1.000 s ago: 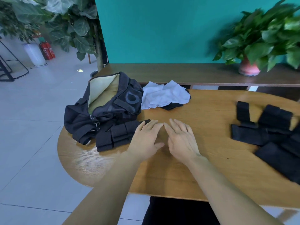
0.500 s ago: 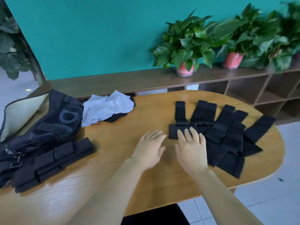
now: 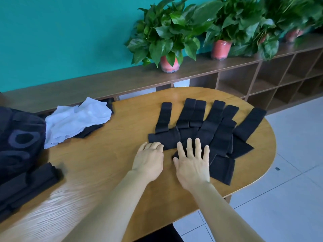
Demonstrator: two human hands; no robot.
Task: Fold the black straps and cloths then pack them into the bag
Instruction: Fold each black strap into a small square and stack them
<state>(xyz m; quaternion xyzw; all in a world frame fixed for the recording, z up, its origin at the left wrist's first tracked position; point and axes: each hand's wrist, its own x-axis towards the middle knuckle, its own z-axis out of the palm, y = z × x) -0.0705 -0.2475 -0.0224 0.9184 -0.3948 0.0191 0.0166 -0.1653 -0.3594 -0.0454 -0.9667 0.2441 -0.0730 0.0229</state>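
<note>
Two bare hands lie palm down near the middle of a rounded wooden desk (image 3: 108, 165). The left hand (image 3: 148, 161) has its fingers close together, its fingertips touching the near edge of a flat black strap; it grips nothing. The right hand (image 3: 192, 163), just beside it, has its fingers spread wide and pressed flat on the black straps (image 3: 206, 130).

The straps fan out from the hands toward 12 and 2 o'clock, overlapping like slats. Most have their long axis running away from the person, tilting rightward; the one under the left fingertips lies crosswise. The outermost strap ends close to the desk's curved right edge.

At 10 o'clock, a crumpled white cloth (image 3: 76, 119) lies over a dark cloth near the desk's far edge. At 9 o'clock, a black bag (image 3: 19, 138) sits at the left border, with a folded stack of straps (image 3: 28, 184) just in front of it. Bare wood lies open between that stack and the hands.
</note>
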